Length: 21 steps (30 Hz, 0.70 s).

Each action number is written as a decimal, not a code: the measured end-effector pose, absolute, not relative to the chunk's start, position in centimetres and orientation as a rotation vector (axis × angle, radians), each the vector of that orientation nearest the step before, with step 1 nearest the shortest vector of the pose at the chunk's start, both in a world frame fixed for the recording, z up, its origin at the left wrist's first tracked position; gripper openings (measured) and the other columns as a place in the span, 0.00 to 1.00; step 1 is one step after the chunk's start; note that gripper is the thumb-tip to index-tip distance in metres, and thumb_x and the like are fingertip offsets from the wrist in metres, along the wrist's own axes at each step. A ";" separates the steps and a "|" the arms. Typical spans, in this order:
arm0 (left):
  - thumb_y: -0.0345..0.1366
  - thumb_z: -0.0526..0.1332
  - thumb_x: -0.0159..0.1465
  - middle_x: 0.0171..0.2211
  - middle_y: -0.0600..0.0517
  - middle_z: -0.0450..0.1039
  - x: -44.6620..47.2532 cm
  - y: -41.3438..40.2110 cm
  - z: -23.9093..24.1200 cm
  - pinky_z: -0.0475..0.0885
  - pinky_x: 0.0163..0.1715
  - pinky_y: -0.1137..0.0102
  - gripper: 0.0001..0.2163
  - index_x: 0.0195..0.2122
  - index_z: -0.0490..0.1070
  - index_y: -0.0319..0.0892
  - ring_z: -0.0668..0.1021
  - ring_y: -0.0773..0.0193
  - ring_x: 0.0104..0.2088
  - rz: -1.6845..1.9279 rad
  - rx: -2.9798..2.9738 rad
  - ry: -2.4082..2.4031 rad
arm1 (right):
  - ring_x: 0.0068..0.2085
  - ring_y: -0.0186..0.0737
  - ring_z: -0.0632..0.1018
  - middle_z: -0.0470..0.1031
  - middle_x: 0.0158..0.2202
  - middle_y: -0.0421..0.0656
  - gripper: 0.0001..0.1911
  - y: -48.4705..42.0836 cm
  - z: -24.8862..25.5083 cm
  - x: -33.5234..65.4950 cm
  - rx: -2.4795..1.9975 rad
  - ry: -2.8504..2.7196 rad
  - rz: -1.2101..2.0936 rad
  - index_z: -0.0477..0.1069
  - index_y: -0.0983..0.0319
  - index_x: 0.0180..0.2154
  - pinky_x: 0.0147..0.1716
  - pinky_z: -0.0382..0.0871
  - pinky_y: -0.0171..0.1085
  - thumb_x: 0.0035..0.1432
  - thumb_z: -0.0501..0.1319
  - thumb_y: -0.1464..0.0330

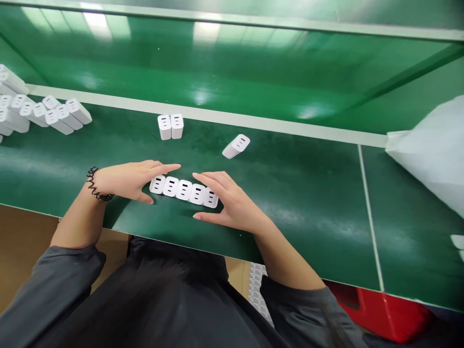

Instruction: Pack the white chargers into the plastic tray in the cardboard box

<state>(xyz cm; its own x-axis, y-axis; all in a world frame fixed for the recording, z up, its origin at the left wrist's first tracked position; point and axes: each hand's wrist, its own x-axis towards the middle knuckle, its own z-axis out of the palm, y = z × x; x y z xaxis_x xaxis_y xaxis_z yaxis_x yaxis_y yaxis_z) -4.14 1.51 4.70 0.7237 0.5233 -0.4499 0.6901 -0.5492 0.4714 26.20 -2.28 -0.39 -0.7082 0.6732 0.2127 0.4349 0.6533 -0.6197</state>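
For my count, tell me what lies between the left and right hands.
In the head view, five white slotted blocks sit side by side between the left hand and right hand.

Dark green is being shown by the tabletop (308, 193), while its back edge is being lined by a white strip (275, 125). Toward its right edge, the green is being crossed by a white line (369, 217). Brighter green, streaked with whitish reflections, is being displayed by the panel (235, 72) behind. Near the front edge, five white chargers (184, 190) are being marked by black slots; the same pattern is being repeated on a pair of chargers (165, 129) and a single charger (235, 146) nearer the back edge, and on a pile of chargers (60, 122) by the back left corner. By the back right corner, white is being shown by a bag (438, 150). A black coiled bracelet (105, 197) and a blackish-grey shirt (232, 314) are being worn. Below the front edge, red is being shown by a container (391, 314), and a pale honeycomb pattern by a mat (257, 285).
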 end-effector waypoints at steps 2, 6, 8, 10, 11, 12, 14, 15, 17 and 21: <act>0.41 0.66 0.61 0.59 0.44 0.65 -4.3 1.7 4.7 0.65 0.49 0.70 0.46 0.73 0.37 0.49 0.71 0.54 0.55 -0.353 2.263 0.925 | 0.53 0.54 0.73 0.70 0.56 0.52 0.41 -2.7 -0.7 25.6 -0.860 -2.420 0.660 0.49 0.54 0.69 0.52 0.72 0.54 0.62 0.65 0.55; 0.41 0.67 0.60 0.59 0.45 0.66 -4.4 1.7 4.6 0.65 0.48 0.70 0.46 0.73 0.39 0.50 0.71 0.54 0.54 -0.339 2.262 0.918 | 0.50 0.53 0.75 0.73 0.52 0.51 0.40 -2.9 -1.3 25.0 -0.886 -2.433 0.596 0.47 0.53 0.70 0.47 0.74 0.52 0.63 0.64 0.58; 0.41 0.67 0.60 0.59 0.45 0.67 -4.4 1.7 4.6 0.65 0.48 0.70 0.45 0.73 0.39 0.49 0.72 0.55 0.53 -0.332 2.261 0.914 | 0.49 0.53 0.76 0.73 0.52 0.51 0.40 -3.0 -1.3 25.0 -0.894 -2.446 0.585 0.46 0.52 0.70 0.46 0.74 0.52 0.63 0.63 0.58; 0.41 0.67 0.60 0.58 0.45 0.67 -4.3 1.7 4.7 0.65 0.47 0.71 0.45 0.72 0.40 0.49 0.72 0.55 0.53 -0.330 2.253 0.919 | 0.49 0.53 0.76 0.73 0.52 0.50 0.40 -3.0 -1.2 25.0 -0.897 -2.451 0.571 0.46 0.52 0.70 0.46 0.74 0.51 0.64 0.63 0.58; 0.42 0.67 0.60 0.57 0.45 0.68 -4.3 1.7 4.7 0.65 0.47 0.71 0.45 0.72 0.41 0.48 0.72 0.55 0.52 -0.329 2.248 0.924 | 0.49 0.53 0.76 0.73 0.52 0.50 0.39 -3.0 -1.2 25.0 -0.900 -2.452 0.566 0.46 0.52 0.70 0.45 0.75 0.51 0.64 0.63 0.58; 0.42 0.67 0.60 0.56 0.45 0.68 -4.2 1.7 4.8 0.65 0.47 0.71 0.45 0.72 0.41 0.48 0.72 0.55 0.52 -0.329 2.245 0.926 | 0.49 0.53 0.76 0.73 0.51 0.50 0.39 -3.0 -1.2 25.0 -0.905 -2.449 0.563 0.46 0.52 0.69 0.45 0.75 0.51 0.64 0.63 0.58; 0.44 0.67 0.60 0.54 0.45 0.69 -4.0 1.7 4.8 0.65 0.46 0.71 0.44 0.72 0.43 0.46 0.72 0.55 0.51 -0.318 2.248 0.930 | 0.49 0.53 0.76 0.73 0.51 0.50 0.39 -3.1 -1.2 25.0 -0.917 -2.445 0.562 0.47 0.52 0.69 0.46 0.74 0.51 0.64 0.63 0.59; 0.45 0.67 0.60 0.53 0.45 0.69 -3.9 1.6 4.7 0.65 0.46 0.70 0.44 0.72 0.43 0.46 0.72 0.55 0.50 -0.309 2.252 0.925 | 0.49 0.53 0.76 0.74 0.51 0.50 0.39 -3.1 -1.2 24.9 -0.923 -2.446 0.564 0.47 0.52 0.69 0.46 0.74 0.51 0.64 0.63 0.59; 0.47 0.67 0.61 0.53 0.45 0.70 -3.6 1.5 4.6 0.65 0.46 0.70 0.43 0.72 0.45 0.46 0.72 0.54 0.50 -0.278 2.268 0.903 | 0.49 0.53 0.76 0.74 0.51 0.50 0.39 -3.1 -1.2 24.9 -0.933 -2.445 0.562 0.47 0.52 0.69 0.45 0.74 0.51 0.64 0.63 0.58; 0.47 0.65 0.62 0.56 0.43 0.68 -2.9 1.2 4.1 0.65 0.51 0.66 0.40 0.71 0.47 0.45 0.70 0.52 0.54 -0.170 2.324 0.835 | 0.48 0.51 0.76 0.74 0.51 0.49 0.39 -3.2 -1.1 24.9 -0.927 -2.426 0.541 0.47 0.51 0.69 0.45 0.74 0.50 0.63 0.63 0.59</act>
